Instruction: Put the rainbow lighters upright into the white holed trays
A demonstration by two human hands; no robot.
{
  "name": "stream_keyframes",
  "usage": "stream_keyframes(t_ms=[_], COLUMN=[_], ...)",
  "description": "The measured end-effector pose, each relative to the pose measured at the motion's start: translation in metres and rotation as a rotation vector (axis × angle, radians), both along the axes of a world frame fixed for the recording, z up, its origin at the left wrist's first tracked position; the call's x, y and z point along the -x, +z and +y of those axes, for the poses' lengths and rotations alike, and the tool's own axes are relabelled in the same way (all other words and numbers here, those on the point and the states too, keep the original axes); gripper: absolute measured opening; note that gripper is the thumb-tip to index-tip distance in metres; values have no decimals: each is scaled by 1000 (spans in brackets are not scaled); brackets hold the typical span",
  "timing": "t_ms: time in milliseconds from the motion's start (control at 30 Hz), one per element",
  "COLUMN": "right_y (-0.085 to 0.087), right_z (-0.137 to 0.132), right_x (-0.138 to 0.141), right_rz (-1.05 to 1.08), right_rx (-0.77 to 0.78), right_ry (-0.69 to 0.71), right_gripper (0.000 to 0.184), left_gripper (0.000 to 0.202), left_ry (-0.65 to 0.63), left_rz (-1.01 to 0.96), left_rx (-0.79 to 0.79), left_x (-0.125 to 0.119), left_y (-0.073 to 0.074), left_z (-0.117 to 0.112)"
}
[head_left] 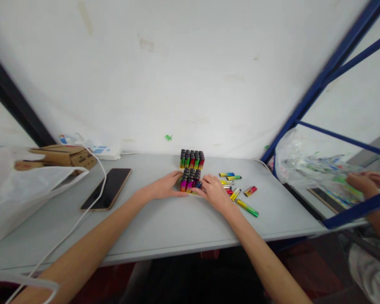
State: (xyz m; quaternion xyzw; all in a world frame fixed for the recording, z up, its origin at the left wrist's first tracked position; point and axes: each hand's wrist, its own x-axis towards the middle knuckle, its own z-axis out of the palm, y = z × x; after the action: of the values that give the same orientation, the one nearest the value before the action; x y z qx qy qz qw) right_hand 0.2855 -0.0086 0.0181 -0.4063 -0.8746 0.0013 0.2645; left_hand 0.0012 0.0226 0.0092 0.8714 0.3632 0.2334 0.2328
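A block of upright lighters with black tops and pink, purple and yellow bodies stands on the grey table in front of me. My left hand is around its left side, thumb along the front and fingers at the side. At the front right corner, my right hand has its fingers closed around a dark bluish lighter, standing against the block; the fingers partly hide it. Just behind is a second block of upright lighters, green on the left and red on the right.
Loose lighters lie scattered right of my right hand. To the left are a phone crossed by a white cable, a cardboard box, a white plastic bag and a power strip. Beyond the blue frame, another person's hands work near clear plastic.
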Motion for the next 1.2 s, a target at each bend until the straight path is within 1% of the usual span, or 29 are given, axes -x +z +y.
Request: stream_keyframes(t_ms=[67,133,233,300,367,433,467,500,600,667,800,900,967,1033,1167,1200], right_y=[-1,-2,-3,-1,3,7,9,10,6,1,-6,-7,-7,-7,-7,-7], right_z=[-1,-2,0,9,25,44,54,63,81,85,79,74,71,69,66,65], right_x=[4,4,-11,-34,-64,-96,-109,-121,-143,-151,-165,-176,-181,-185,-190,-190], right_rz=[-41,-39,77,185,250,241,208,172,97,125,209,160,144,179,290,302], right_rx=[-5,42,110,103,71,65,75,87,140,137,103,191,253,292,364,372], right_ry=[-25,-13,6,-72,-212,-300,-339,-387,-476,-476,-368,-320,-307,-292,-266,-270], right_gripper=[46,49,53,53,48,29,24,24,42,44,30,21,19,22,35,35], left_gripper=[92,89,86,87,90,92,94,94,93,92,93,94,95,95,92,92], left_ry=[2,7,18,31,45,54,56,57,45,36,49,52,46,45,46,45], left_rz=[2,6,16,24,33,43,46,49,47,43,46,47,52,57,43,39], left_rx=[-1,2,10,12,14,17,19,19,18,23,23,18,17,16,13,11], left_x=[0,1,1,1,2,3,3,3,4,4,5,5,5,5,6,6], left_y=[0,1,4,4,4,3,3,2,2,2,1,0,-1,-2,-2,-2], left_z=[0,0,-2,-2,-2,-1,0,0,1,0,1,2,3,3,3,3])
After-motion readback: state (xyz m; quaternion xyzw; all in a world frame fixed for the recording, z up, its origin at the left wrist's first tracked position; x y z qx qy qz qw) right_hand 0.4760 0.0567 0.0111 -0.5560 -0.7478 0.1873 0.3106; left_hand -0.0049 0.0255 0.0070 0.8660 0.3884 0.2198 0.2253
